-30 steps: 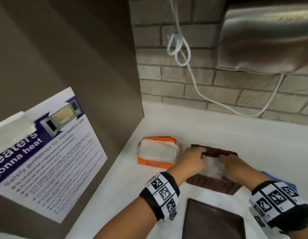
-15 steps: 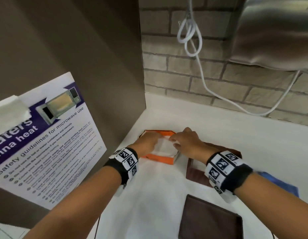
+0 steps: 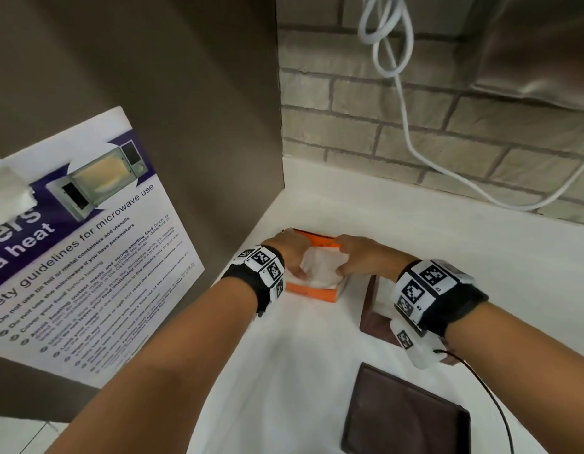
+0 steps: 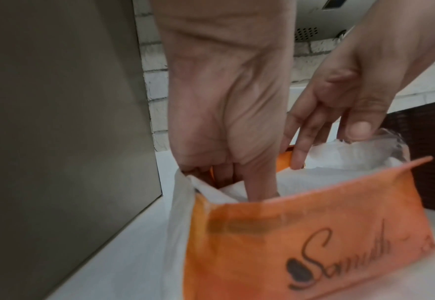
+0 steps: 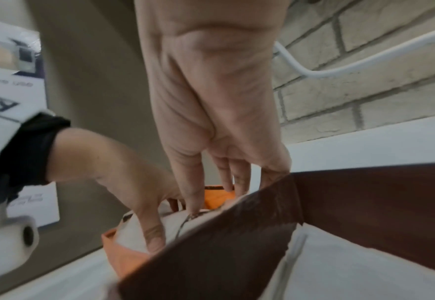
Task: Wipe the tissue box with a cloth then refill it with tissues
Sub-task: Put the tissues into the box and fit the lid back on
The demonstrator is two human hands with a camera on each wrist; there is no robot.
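Observation:
An orange tissue pack lies open on the white counter near the corner, with a stack of white tissues inside. My left hand digs its fingers into the pack's left end and grips the stack. At the right end my right hand pinches the same stack. Between the hands the tissues bulge upward. The brown tissue box stands just right of the pack, partly hidden by my right wrist, with white showing inside. Its brown lid lies nearer me.
A brown wall panel with a microwave safety poster closes off the left side. Behind is a brick wall with a hanging white cable and a metal appliance at the top right.
Both hands left the brown box and moved left to the orange pack. They now reach into it and grip the tissue stack, which has bunched upward.

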